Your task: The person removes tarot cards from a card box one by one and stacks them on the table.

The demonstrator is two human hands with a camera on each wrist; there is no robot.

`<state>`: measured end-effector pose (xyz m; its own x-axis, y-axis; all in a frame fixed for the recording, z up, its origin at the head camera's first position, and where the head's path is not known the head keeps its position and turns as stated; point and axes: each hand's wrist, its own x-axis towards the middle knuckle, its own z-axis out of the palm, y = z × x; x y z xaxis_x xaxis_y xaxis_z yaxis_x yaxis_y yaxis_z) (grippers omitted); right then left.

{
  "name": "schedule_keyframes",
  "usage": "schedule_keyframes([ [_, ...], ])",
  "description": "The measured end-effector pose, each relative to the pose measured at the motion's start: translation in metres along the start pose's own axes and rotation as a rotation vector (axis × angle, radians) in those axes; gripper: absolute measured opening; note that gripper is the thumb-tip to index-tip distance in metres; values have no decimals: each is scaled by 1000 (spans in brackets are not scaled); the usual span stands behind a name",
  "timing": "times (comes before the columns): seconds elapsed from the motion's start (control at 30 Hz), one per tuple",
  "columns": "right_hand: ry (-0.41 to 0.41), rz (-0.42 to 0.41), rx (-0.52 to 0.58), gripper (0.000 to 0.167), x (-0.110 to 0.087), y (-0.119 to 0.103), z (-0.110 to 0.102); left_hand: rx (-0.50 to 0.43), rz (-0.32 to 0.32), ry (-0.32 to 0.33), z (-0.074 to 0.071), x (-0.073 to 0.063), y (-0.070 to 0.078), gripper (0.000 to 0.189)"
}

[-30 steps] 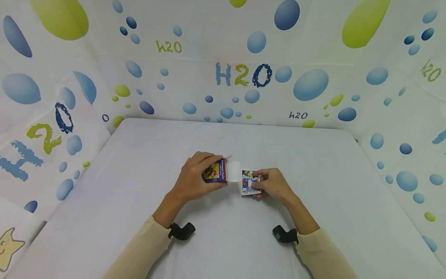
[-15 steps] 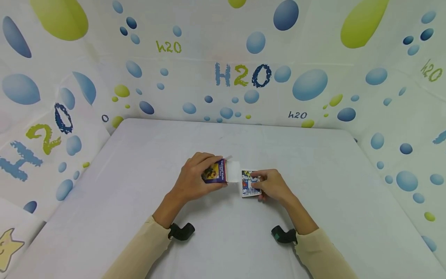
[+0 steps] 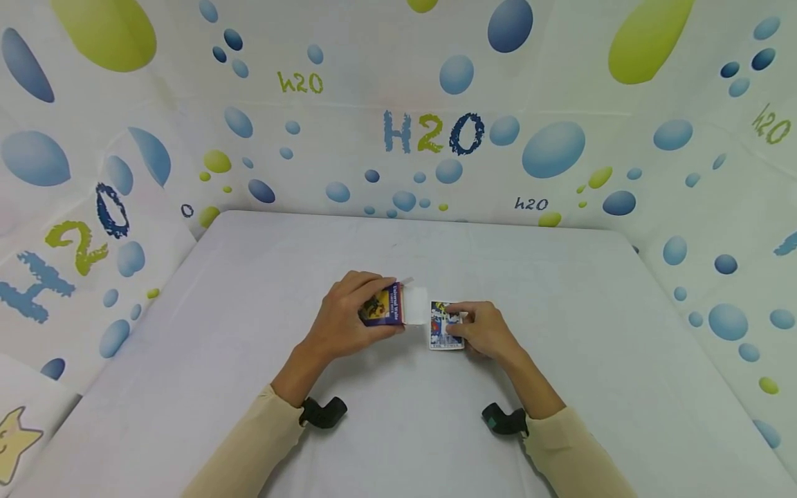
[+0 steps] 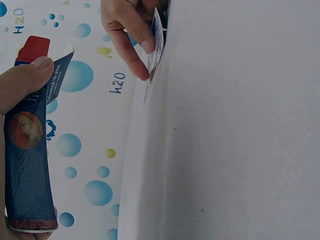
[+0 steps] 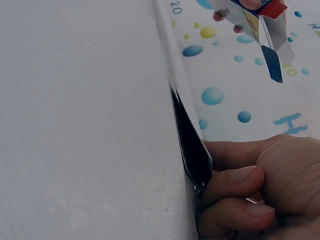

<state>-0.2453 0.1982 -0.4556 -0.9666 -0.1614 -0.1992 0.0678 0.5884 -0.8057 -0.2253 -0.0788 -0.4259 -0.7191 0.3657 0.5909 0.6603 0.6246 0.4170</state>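
My left hand [image 3: 342, 321] grips a small purple tarot card box [image 3: 381, 306] with a yellow picture and "Universal Waite" lettering on it. The box's open end and white flap [image 3: 416, 306] face right. Just right of the flap, a few tarot cards [image 3: 438, 330] lie face up at the tabletop, printed in blue, white and red. My right hand [image 3: 492, 332] pinches them by their right side, thumb and index finger on top. Edge-on in the right wrist view, the dark-backed cards [image 5: 192, 150] slant close over the cloth, their near end against the curled fingers.
A white cloth [image 3: 280, 256] covers the table. Behind and at the sides hang white sheets [image 3: 349, 152] printed with blue and green drops and "H2O". Each wrist carries a black camera mount, one left [image 3: 325, 413] and one right [image 3: 504, 419].
My right hand's lower fingers, visible under the cards before, are now hidden. The cards dip slightly towards me, then come back up a little and sit straighter. My left hand and the box stay put.
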Motion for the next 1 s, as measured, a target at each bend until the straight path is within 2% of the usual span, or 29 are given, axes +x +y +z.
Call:
schedule_keyframes([
  [0.4,44,-20,-37,40,-1,0,3,0,4,-6,-1,0,-2,74],
  [0.6,37,-15,-17,40,0,-3,4,4,10,-2,-1,0,-2,76],
  [0.9,45,40,160,36,-1,0,1,-4,1,0,-2,-2,-1,75],
  [1.0,59,46,187,34,-1,1,1,-9,-3,-6,-1,-2,-1,75],
])
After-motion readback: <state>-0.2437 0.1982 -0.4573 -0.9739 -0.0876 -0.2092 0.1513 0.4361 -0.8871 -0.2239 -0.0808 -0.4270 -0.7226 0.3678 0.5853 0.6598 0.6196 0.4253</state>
